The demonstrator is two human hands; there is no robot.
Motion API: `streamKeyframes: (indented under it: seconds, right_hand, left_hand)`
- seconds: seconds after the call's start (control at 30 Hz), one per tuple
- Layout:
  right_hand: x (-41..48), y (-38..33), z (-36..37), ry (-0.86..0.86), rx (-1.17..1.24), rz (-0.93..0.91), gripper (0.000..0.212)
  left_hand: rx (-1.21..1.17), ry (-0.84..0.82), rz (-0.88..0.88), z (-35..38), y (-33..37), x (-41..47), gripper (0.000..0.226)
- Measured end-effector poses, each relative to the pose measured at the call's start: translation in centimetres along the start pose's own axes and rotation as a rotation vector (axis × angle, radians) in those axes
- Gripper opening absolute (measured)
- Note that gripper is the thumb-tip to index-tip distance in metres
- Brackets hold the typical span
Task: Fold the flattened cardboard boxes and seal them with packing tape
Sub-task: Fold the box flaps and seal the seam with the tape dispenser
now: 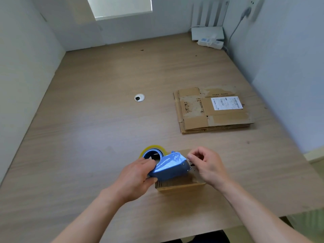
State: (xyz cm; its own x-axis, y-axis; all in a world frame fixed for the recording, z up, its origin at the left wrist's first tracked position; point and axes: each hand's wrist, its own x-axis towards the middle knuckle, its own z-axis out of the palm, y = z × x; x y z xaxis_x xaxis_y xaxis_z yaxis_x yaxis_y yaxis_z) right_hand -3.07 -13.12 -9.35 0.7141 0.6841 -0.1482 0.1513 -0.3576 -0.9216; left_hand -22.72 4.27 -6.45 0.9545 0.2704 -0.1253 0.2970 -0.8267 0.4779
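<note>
At six o'clock on the table (87, 120) a small box (180, 185) sits under the hands, seemingly folded and at the taping step; the left hand (138, 178) grips the blue tape dispenser (171, 165) above it; the right hand (208, 165) curls at the dispenser's mouth, whether pinching tape I cannot tell; at two o'clock a stack of flat boxes (212, 111) lies unfolded, so most work remains.

Bare forearms (91, 218), left hand (135, 179), right hand (209, 166)
</note>
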Motion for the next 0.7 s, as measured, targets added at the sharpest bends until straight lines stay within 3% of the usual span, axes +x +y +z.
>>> streamKeyframes:
  seconds: [0.17,0.4,0.6,0.7]
  right_hand:
    - [-1.2,0.2,0.6,0.070,0.011,-0.082,0.013]
    - [-1.3,1.4,1.4,0.101,0.023,-0.048,0.021]
    - [-0.7,1.7,0.8,0.222,0.187,0.048,0.023]
    - [-0.5,1.5,0.9,0.254,0.335,0.088,0.029]
  left_hand:
    - [-0.002,-0.021,-0.003,-0.2,0.0,0.2,0.028]
    - [-0.037,-0.075,-0.035,-1.7,-0.3,0.3,0.034]
    - [-0.136,-0.164,-0.251,-5.2,-2.2,-1.6,0.023]
    - [-0.186,-0.195,-0.347,-5.9,-1.5,-1.0,0.031]
